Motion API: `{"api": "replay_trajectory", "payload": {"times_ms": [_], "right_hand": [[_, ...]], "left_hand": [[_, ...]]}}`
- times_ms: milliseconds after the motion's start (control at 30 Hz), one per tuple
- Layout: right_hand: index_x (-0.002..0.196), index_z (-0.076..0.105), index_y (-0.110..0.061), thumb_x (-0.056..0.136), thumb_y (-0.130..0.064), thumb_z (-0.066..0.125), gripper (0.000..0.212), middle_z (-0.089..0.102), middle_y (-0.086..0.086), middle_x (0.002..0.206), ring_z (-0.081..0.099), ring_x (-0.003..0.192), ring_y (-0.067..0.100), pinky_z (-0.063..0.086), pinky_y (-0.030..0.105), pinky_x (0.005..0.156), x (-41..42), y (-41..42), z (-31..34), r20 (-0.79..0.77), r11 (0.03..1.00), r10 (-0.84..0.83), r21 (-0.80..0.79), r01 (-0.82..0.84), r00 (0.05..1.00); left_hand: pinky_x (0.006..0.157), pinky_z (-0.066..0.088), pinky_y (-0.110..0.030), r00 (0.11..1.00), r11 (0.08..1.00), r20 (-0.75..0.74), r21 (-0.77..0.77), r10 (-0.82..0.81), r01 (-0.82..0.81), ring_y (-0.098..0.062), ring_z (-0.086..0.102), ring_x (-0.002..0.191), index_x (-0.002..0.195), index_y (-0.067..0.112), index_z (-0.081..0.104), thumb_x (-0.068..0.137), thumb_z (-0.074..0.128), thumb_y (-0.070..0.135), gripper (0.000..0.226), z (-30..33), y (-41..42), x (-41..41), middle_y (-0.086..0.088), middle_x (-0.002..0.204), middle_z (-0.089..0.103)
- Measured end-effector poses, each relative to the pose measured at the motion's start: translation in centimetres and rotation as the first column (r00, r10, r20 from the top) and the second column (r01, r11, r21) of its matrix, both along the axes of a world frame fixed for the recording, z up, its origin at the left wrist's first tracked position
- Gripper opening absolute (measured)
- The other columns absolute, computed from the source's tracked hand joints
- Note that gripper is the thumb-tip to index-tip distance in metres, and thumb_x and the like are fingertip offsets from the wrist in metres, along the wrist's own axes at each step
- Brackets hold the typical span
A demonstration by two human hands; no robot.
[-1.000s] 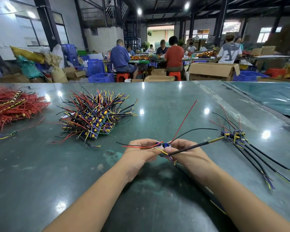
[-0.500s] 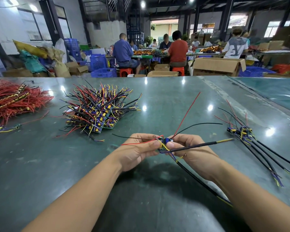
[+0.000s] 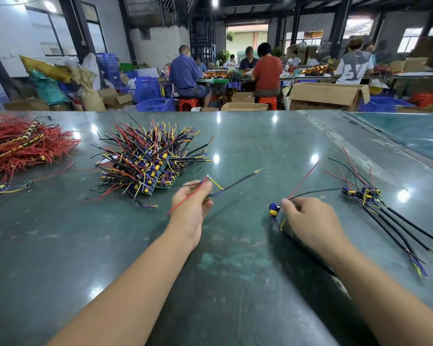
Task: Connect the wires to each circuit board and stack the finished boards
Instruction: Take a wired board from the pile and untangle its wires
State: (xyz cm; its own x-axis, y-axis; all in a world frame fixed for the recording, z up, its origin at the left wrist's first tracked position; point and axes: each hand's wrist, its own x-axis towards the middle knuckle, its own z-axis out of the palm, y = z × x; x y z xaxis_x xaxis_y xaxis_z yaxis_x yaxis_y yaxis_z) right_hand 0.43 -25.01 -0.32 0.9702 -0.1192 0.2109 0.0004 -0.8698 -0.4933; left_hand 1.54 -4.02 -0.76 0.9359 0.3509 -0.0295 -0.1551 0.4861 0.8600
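Pinching a loose bunch of thin red, black, yellow and purple wires [image 3: 211,187] between thumb and curled fingers of the left hand [image 3: 191,211], raised above the glossy dark green table top [image 3: 247,146]; red strand trailing down-left, black strand with yellow tip reaching up-right.

Gripping a small blue and yellow wired circuit board [image 3: 274,210] at the curled fingertips of the right hand [image 3: 310,223], low over the table, well apart from the left hand; one red and one black lead rising up-right from the board, a black cable running back beneath the wrist.

Lying right of the right hand: a short row of finished boards with long black cables [image 3: 365,196].

Lying beyond the left hand: a bristling heap of wired green boards [image 3: 145,163].

At far left: a pile of red wire harnesses [image 3: 18,143].

In the background: seated workers, cardboard boxes, blue crates.
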Motion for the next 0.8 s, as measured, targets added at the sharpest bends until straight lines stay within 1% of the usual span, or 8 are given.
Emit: {"api": "replay_trajectory", "payload": {"times_ms": [100, 200, 300, 367, 467, 567, 667, 800], "right_hand": [[0.077, 0.061, -0.004, 0.091, -0.03, 0.047, 0.033, 0.047, 0.009, 0.078, 0.051, 0.092, 0.035, 0.032, 0.034, 0.066, -0.7, 0.2, 0.4, 0.04, 0.967, -0.058, -0.246, 0.066, 0.998], [0.089, 0.064, -0.01, 0.08, -0.017, 0.052, 0.017, 0.055, 0.007, 0.094, 0.047, 0.094, 0.03, 0.036, 0.033, 0.067, -1.7, 0.9, 1.2, 0.317, 0.988, -0.044, -0.128, 0.089, 0.947], [0.078, 0.063, -0.01, 0.069, -0.012, 0.049, 0.017, 0.056, 0.002, 0.079, 0.047, 0.077, 0.025, 0.032, 0.028, 0.066, -2.7, 1.9, 2.3, 0.643, 0.987, 0.148, -0.051, -0.152, 0.751], [0.072, 0.061, -0.017, 0.078, -0.027, 0.05, 0.016, 0.055, -0.01, 0.068, 0.048, 0.065, 0.012, 0.033, 0.02, 0.059, -3.2, 2.9, 2.2, 0.467, 0.913, 0.173, 0.255, -0.319, 0.867], [0.09, 0.064, -0.016, 0.088, -0.054, 0.051, 0.041, 0.058, -0.006, 0.07, 0.046, 0.05, 0.012, 0.037, 0.023, 0.048, -3.5, 4.3, 2.1, -0.101, 0.595, 0.301, 0.797, -0.104, 0.948], [0.101, 0.064, -0.006, 0.09, -0.054, 0.048, 0.051, 0.058, 0.004, 0.073, 0.044, 0.049, 0.016, 0.037, 0.027, 0.048, -3.1, 4.5, 1.9, -0.169, 0.332, 0.376, 0.943, 0.037, 0.911], [0.088, 0.07, -0.008, 0.096, -0.034, 0.049, 0.035, 0.058, 0.004, 0.069, 0.045, 0.049, 0.015, 0.039, 0.026, 0.049, -2.6, 4.3, 1.3, -0.076, 0.351, 0.324, 0.935, -0.045, 0.943], [0.08, 0.07, -0.006, 0.097, -0.016, 0.043, 0.033, 0.061, 0.007, 0.067, 0.049, 0.051, 0.017, 0.045, 0.026, 0.049, -2.5, 4.4, 1.1, -0.069, 0.395, 0.304, 0.917, -0.06, 0.95]], "left_hand": [[0.054, 0.046, -0.011, 0.97, 0.972, 0.074, -0.047, 0.232, -0.229, 0.002, 0.056, 0.057, 0.082, 0.014, 0.053, 0.089, 0.061, 0.002, 0.017, 0.3, 0.9, 0.3, 0.003, 0.078, 0.057], [0.06, 0.049, -0.014, 0.963, 0.966, 0.111, -0.118, 0.245, -0.232, -0.002, 0.061, 0.066, 0.082, 0.013, 0.051, 0.089, 0.06, 0.0, 0.017, 0.6, 1.2, 0.1, 0.0, 0.083, 0.057], [0.062, 0.051, -0.015, 0.979, 0.981, 0.144, -0.146, 0.145, -0.124, -0.008, 0.062, 0.073, 0.081, 0.011, 0.05, 0.09, 0.057, -0.004, 0.019, 0.9, 0.1, -0.5, -0.001, 0.081, 0.057], [0.061, 0.052, -0.015, 0.982, 0.991, 0.187, -0.133, 0.022, 0.003, -0.006, 0.064, 0.069, 0.083, 0.01, 0.051, 0.09, 0.055, -0.004, 0.016, 1.1, -0.8, -1.0, -0.003, 0.083, 0.058], [0.065, 0.055, -0.017, 0.952, 0.969, 0.199, -0.04, -0.231, 0.244, -0.006, 0.064, 0.07, 0.088, 0.009, 0.054, 0.087, 0.057, -0.002, 0.012, 0.9, -1.8, -1.8, -0.004, 0.083, 0.062], [0.069, 0.057, -0.022, 0.873, 0.89, 0.171, 0.115, -0.456, 0.442, -0.01, 0.067, 0.075, 0.092, 0.006, 0.056, 0.082, 0.061, 0.001, 0.012, 0.4, -2.6, -2.6, -0.006, 0.085, 0.064], [0.071, 0.056, -0.024, 0.82, 0.813, 0.116, 0.265, -0.56, 0.518, -0.017, 0.068, 0.084, 0.091, 0.009, 0.057, 0.075, 0.067, 0.01, 0.019, 0.1, -3.0, -3.2, -0.005, 0.09, 0.069], [0.069, 0.051, -0.024, 0.872, 0.719, 0.04, 0.585, -0.488, 0.376, -0.013, 0.058, 0.077, 0.094, 0.018, 0.058, 0.086, 0.065, 0.008, 0.015, 0.0, -3.1, -3.2, -0.003, 0.088, 0.064]]}}
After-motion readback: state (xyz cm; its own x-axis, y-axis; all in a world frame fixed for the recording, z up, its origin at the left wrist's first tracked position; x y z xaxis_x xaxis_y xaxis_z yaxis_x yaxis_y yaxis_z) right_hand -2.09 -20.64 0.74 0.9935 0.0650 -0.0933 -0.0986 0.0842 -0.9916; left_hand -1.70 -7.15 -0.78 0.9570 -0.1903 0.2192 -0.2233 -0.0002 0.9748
